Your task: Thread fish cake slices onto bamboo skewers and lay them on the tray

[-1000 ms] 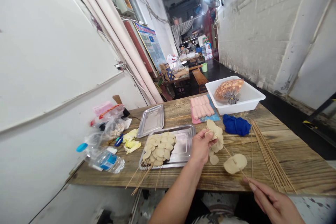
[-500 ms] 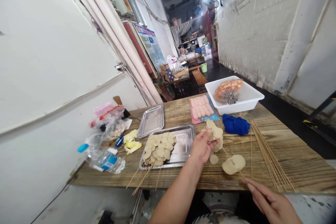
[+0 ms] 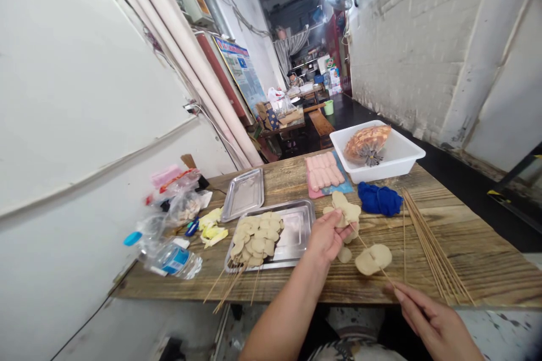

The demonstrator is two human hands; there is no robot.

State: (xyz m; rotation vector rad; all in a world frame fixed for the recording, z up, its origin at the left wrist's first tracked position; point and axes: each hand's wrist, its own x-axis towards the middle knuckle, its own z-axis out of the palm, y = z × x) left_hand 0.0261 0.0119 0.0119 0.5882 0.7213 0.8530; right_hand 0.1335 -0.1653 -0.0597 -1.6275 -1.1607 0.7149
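Note:
My right hand (image 3: 434, 321) is closed on the lower end of a thin wooden skewer (image 3: 388, 277). Round beige slices (image 3: 373, 259) are threaded partway along it. Over a small pile of loose slices (image 3: 344, 255), my left hand (image 3: 327, 236) pinches a beige slice (image 3: 345, 211) at the skewer's upper end. Its fingers partly hide the point, so I cannot make out how far the stick goes through. To the left, a metal tray (image 3: 298, 231) carries several filled skewers (image 3: 256, 240), their sticks hanging over the near edge.
Bare skewers (image 3: 436, 248) lie at the right beside a blue cloth bundle (image 3: 380, 199). Behind are pink sausages (image 3: 325, 171) and a white tub (image 3: 400, 169) with a bagged item. A second metal tray (image 3: 244, 194), plastic bags (image 3: 184, 206) and a water bottle (image 3: 178, 259) stand left.
My right hand and the skewer with its slices have shifted slightly left and up, toward my left hand. The left hand stays nearly in place, still pinching.

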